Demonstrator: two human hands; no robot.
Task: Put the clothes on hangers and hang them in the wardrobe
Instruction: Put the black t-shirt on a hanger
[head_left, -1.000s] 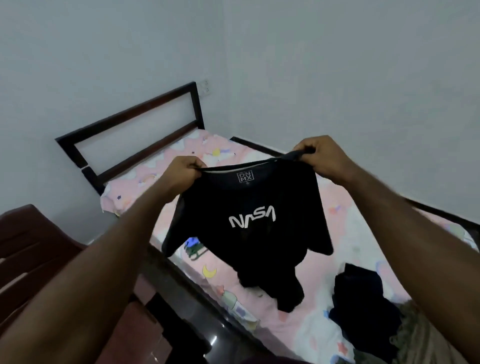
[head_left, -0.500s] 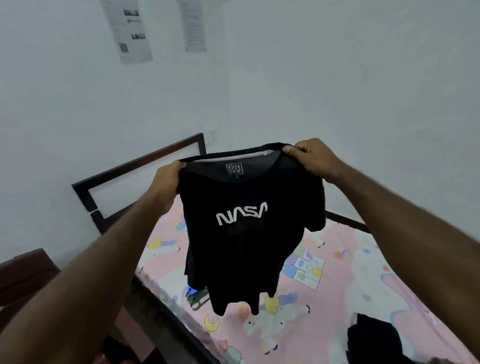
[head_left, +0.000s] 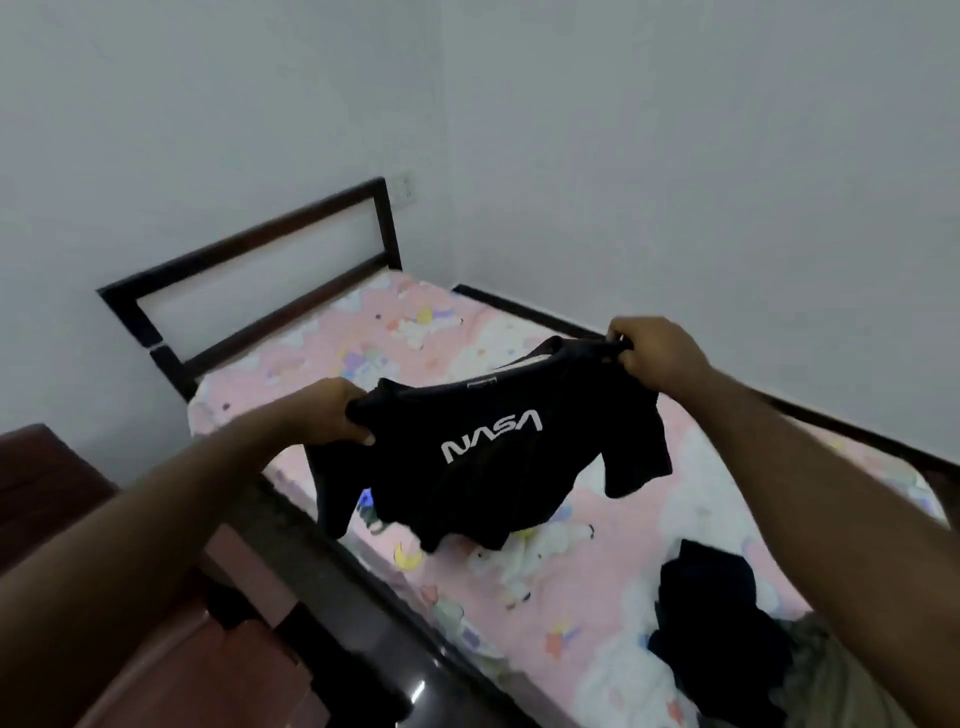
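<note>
Lowering is what I see now: half a second ago the black NASA T-shirt (head_left: 483, 457) hung high and straight in front of the wall, and now it is down over the bed (head_left: 597, 561), tilted, its hem just touching or almost touching the pink sheet. On the left stands a brown wooden chair (head_left: 47, 483). The left hand (head_left: 332, 410) keeps its grip pinched on one shoulder of the shirt, and the right hand (head_left: 654, 353) pinches the other shoulder, a little higher. I judge the shirt is being laid flat to receive a hanger; no hanger or wardrobe is in view. To the right, a pile of dark clothes (head_left: 711, 623) waits on the bed.
</note>
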